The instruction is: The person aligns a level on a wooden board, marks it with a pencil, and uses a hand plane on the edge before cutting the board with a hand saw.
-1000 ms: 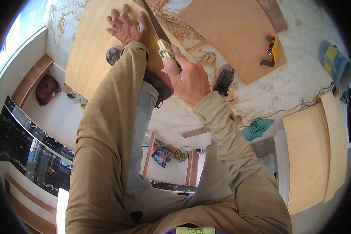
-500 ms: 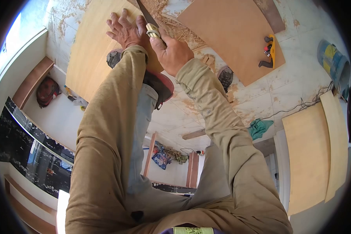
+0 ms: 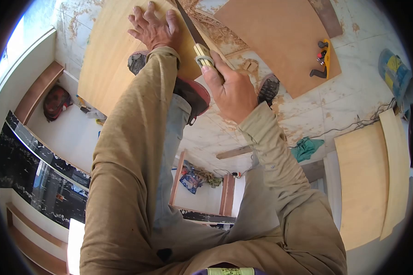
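My left hand (image 3: 153, 28) lies with spread fingers on a pale plywood board (image 3: 108, 59) at the upper left, holding nothing. My right hand (image 3: 231, 87), right of it and lower, is wrapped round the light handle of a saw (image 3: 190, 27). The blade points up and left along the board's right edge, its far end cut off by the frame's top. One dark shoe (image 3: 192, 98) is beside the board's lower right edge.
A reddish-brown board (image 3: 270, 46) at the upper right bears a yellow hand plane (image 3: 325, 59). Shavings (image 3: 222, 36) lie between the boards. A green cloth (image 3: 306, 149), a cable, leaning plywood sheets (image 3: 362, 183) and a blue bucket-like container (image 3: 394, 75) are at the right.
My right hand has moved down and to the right with the saw, showing more of the blade. My left hand stays spread on the board, shifted slightly up and right in view.
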`<action>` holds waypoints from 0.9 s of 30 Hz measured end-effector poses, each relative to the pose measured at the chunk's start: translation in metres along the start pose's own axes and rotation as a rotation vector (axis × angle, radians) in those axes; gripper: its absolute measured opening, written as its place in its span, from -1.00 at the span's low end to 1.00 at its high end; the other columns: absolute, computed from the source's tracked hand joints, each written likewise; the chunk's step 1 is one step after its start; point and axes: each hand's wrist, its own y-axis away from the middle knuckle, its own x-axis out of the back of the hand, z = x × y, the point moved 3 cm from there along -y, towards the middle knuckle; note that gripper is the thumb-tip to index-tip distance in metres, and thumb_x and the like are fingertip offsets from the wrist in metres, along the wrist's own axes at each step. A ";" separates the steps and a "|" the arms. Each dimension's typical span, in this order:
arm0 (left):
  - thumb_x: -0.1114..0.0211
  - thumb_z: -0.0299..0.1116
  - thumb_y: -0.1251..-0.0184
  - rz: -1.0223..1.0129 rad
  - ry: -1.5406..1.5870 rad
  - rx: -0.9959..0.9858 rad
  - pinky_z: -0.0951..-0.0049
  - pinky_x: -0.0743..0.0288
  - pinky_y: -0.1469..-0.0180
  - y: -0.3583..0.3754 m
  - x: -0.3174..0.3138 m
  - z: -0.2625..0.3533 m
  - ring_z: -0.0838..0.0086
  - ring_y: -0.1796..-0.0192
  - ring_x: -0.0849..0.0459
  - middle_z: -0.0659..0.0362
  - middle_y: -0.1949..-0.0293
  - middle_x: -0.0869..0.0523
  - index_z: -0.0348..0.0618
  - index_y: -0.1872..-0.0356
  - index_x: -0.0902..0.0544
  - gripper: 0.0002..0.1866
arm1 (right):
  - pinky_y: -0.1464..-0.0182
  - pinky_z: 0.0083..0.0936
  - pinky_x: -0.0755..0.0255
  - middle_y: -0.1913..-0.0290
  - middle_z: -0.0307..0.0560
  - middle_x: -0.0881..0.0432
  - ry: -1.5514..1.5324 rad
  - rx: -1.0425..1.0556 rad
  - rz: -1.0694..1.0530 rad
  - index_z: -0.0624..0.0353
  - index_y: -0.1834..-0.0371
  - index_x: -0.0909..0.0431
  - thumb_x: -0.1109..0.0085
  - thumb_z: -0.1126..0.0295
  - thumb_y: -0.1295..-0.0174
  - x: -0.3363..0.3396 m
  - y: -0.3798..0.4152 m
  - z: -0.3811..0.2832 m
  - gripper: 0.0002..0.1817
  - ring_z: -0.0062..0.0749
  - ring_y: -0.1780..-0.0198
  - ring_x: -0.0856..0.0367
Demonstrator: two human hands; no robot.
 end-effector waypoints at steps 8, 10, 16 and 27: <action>-0.20 0.15 -0.38 -0.059 0.024 0.028 -0.42 0.41 -0.61 -0.002 0.000 -0.001 -0.18 -0.70 0.16 -0.07 -0.63 -0.09 0.01 -0.50 -0.38 -0.25 | 0.18 0.07 -0.63 0.41 0.32 -0.73 0.035 0.017 0.021 0.25 -0.39 -0.55 -0.01 -0.14 -0.53 0.001 0.008 0.006 -0.31 0.30 0.29 -0.75; -0.19 0.13 -0.39 -0.057 0.042 0.022 -0.42 0.41 -0.61 -0.005 0.000 0.001 -0.19 -0.70 0.16 -0.06 -0.63 -0.09 0.01 -0.50 -0.38 -0.27 | 0.19 0.08 -0.63 0.42 0.31 -0.73 0.056 0.014 0.013 0.20 -0.42 -0.53 0.00 -0.15 -0.53 -0.004 -0.004 0.003 -0.31 0.30 0.31 -0.76; -0.17 0.10 -0.42 -0.072 0.031 0.030 -0.43 0.41 -0.61 -0.004 0.001 0.001 -0.20 -0.70 0.17 -0.08 -0.63 -0.09 0.02 -0.51 -0.37 -0.30 | 0.19 0.08 -0.64 0.46 0.29 -0.72 0.053 0.035 0.049 0.20 -0.41 -0.53 0.00 -0.13 -0.51 -0.012 -0.009 0.004 -0.33 0.28 0.33 -0.76; -0.18 0.08 -0.42 -0.059 0.030 0.028 -0.42 0.41 -0.61 -0.001 -0.002 -0.003 -0.17 -0.71 0.16 -0.08 -0.63 -0.09 0.01 -0.51 -0.36 -0.29 | 0.13 0.08 -0.65 0.35 0.32 -0.75 0.067 0.042 0.036 0.18 -0.44 -0.52 0.04 -0.14 -0.54 -0.004 0.013 0.011 -0.32 0.33 0.26 -0.75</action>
